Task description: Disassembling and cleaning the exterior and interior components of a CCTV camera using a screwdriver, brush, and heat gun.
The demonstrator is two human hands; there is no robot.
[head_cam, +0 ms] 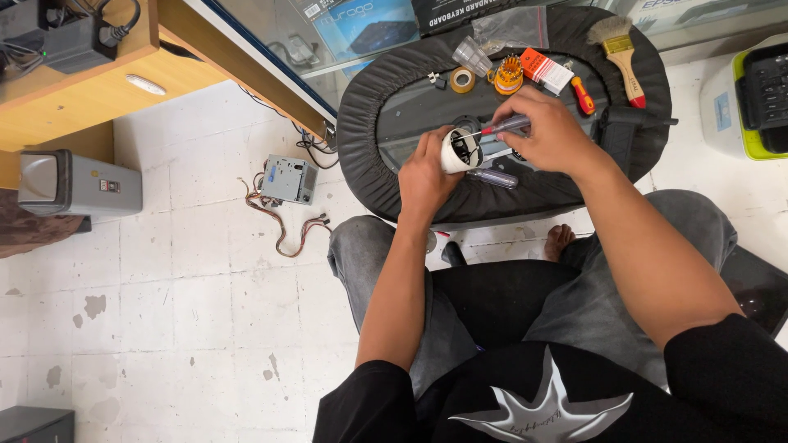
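Note:
My left hand [425,174] grips a small white round housing [460,151] with its open side up, over a black padded oval work surface [361,123]. My right hand [548,131] holds a screwdriver [502,126] with a grey and red handle; its tip points into the housing. A second screwdriver with a clear purple handle [492,178] lies just below the housing.
On the surface's far side lie a tape roll [462,79], a round bit holder [508,75], an orange-white box [544,70], a red screwdriver [583,96] and a paintbrush [621,54]. A metal drive unit with loose wires [289,180] and a grey box [74,184] sit on the tiled floor.

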